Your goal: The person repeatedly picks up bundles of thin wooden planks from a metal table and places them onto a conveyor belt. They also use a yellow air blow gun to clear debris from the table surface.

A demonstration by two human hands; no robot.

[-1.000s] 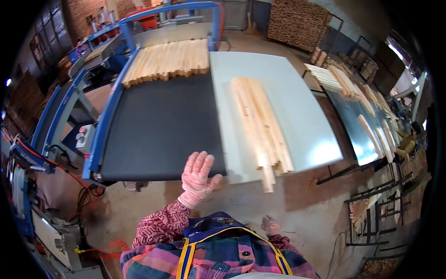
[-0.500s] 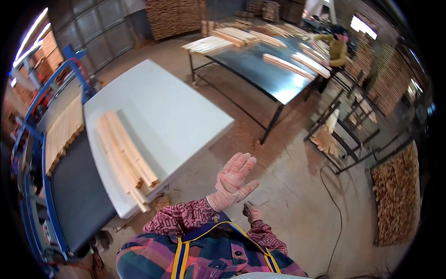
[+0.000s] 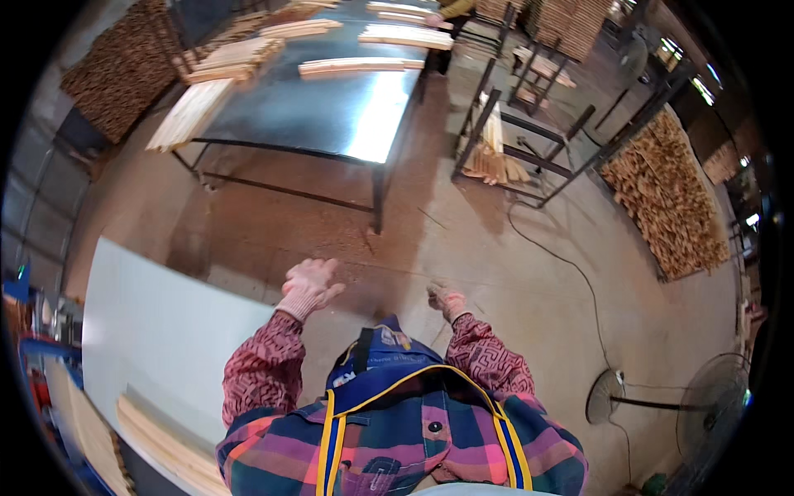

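Two gloved hands above the floor, between a white worktop (image 3: 165, 322) and a metal-topped table (image 3: 289, 116).
The left hand (image 3: 309, 286), nearest the worktop, holds its thumb apart from loosely bent fingers; the right hand (image 3: 447, 299) curls, its finger gap unclear. Wooden strips (image 3: 169, 442) lie on the worktop, lower left; pale lettering marks the blue apron (image 3: 382, 364).

wooden strips (image 3: 361, 66) lie on the dark, shiny table (image 3: 306, 116) and the pale tabletop (image 3: 165, 322).
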